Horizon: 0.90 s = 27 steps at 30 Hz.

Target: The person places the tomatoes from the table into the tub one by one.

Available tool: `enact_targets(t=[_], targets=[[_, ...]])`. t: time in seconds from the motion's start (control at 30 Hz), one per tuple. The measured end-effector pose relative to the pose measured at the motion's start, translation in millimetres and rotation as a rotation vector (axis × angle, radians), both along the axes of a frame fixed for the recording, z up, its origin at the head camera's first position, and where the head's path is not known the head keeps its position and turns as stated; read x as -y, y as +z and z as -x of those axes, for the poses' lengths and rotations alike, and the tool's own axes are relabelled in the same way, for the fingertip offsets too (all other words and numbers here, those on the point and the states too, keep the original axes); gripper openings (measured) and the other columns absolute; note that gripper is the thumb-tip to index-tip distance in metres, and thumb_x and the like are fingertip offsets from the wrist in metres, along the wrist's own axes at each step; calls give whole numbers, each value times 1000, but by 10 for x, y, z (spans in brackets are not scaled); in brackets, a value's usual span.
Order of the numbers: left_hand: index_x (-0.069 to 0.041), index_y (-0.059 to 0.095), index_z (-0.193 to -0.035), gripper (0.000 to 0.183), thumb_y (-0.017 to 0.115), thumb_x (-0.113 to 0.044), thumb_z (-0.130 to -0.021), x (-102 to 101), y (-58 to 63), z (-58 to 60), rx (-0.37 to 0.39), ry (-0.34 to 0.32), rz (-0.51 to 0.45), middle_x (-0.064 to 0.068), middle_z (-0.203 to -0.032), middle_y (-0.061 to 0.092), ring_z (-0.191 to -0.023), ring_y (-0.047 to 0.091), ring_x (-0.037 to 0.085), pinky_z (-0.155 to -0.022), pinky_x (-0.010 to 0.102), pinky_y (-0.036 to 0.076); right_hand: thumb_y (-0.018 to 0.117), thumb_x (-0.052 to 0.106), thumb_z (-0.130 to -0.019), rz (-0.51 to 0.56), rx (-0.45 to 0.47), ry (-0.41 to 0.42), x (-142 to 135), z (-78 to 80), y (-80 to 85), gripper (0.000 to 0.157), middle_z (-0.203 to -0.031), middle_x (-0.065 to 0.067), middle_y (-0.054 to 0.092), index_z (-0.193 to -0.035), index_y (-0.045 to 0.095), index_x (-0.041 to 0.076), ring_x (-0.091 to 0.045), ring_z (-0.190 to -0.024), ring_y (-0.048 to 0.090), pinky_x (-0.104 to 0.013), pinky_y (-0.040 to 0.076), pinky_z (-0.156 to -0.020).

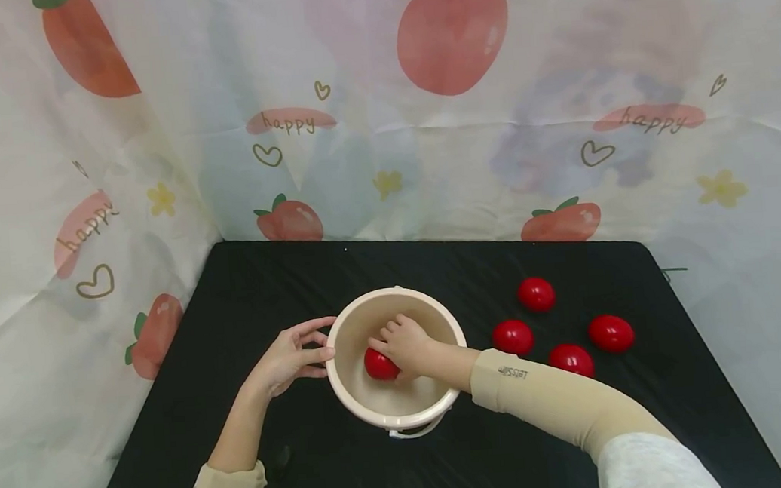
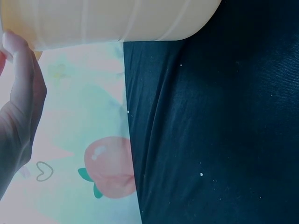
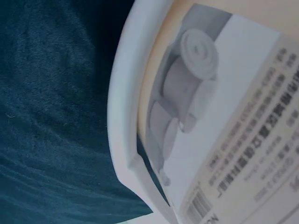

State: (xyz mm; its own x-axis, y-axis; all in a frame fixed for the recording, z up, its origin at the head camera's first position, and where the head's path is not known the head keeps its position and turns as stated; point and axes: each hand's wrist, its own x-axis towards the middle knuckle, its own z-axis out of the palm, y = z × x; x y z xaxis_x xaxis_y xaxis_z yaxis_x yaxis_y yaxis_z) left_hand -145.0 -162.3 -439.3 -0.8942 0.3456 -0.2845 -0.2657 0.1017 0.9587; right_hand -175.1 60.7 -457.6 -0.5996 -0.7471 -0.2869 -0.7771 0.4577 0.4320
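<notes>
Well, nearest us a white handle (image 1: 414, 434) hangs at the near side of a cream bucket (image 1: 357, 401). Our left hand (image 1: 290, 363) is spread, its fingertips on the bucket's left rim. Inside, our right hand (image 1: 410, 350) has its grip narrowed round a red ball (image 1: 377, 364); whether that touches bottom, we cannot tell. Four more red balls (image 1: 513, 337) lie rightward on our black desk (image 1: 277, 282), before a far fruit-printed cloth (image 1: 364, 64).

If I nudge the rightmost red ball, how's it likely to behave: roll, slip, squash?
Rightmost red ball: probably rolls easily; it looks rounded, with no flat side showing. Likely slippery to fingertips, since its glossy highlight suggests a smooth skin. Probably fairly stiff: no dent or sag shows where it sits on the black cloth.
</notes>
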Motion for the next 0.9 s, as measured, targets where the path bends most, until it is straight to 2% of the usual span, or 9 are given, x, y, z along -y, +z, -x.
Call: enact_targets(t=[0.1, 0.23, 0.5, 0.67, 0.9], targets=[[-3, 40, -136, 58, 64, -2, -83, -8, -3, 5, 0, -4, -2, 7, -90, 56, -75, 63, 17, -69, 38, 57, 61, 62, -72, -43, 11, -30, 2, 2, -18, 71, -109, 2, 55, -128, 41, 23, -15, -100, 50, -28, 40, -81], [-2, 40, -135, 57, 63, -1, -83, -14, -8, 10, 0, 1, -3, 7, -89, 56, -75, 63, 17, -69, 38, 57, 61, 63, -71, -39, -12, -30, 5, 4, -48, 70, -110, 3, 53, -127, 41, 24, -14, -101, 49, -26, 40, -79], [-3, 40, -136, 57, 63, -2, -84, -14, -12, -1, -6, 1, -9, 7, -89, 56, -76, 64, 18, -70, 40, 57, 61, 64, -70, -47, -92, 18, 11, 11, -74, 71, -115, 4, 50, -130, 42, 29, -13, -104, 45, -27, 37, -82], [-2, 39, -136, 57, 62, -2, -84, -12, -4, -2, -6, -5, -14, 7, -89, 56, -77, 63, 18, -70, 39, 57, 59, 63, -73, -59, -106, 32, 12, 12, -66, 67, -117, 5, 50, -130, 42, 32, -13, -105, 44, -28, 36, -83], [-2, 39, -136, 58, 64, -4, -84, -16, -21, -8, 1, 0, -14, 7, -89, 55, -77, 63, 18, -70, 39, 57, 63, 58, -73, 23, -124, 80, 2, 18, -48, 63, -112, 4, 50, -129, 44, 35, -13, -103, 44, -28, 36, -84]])
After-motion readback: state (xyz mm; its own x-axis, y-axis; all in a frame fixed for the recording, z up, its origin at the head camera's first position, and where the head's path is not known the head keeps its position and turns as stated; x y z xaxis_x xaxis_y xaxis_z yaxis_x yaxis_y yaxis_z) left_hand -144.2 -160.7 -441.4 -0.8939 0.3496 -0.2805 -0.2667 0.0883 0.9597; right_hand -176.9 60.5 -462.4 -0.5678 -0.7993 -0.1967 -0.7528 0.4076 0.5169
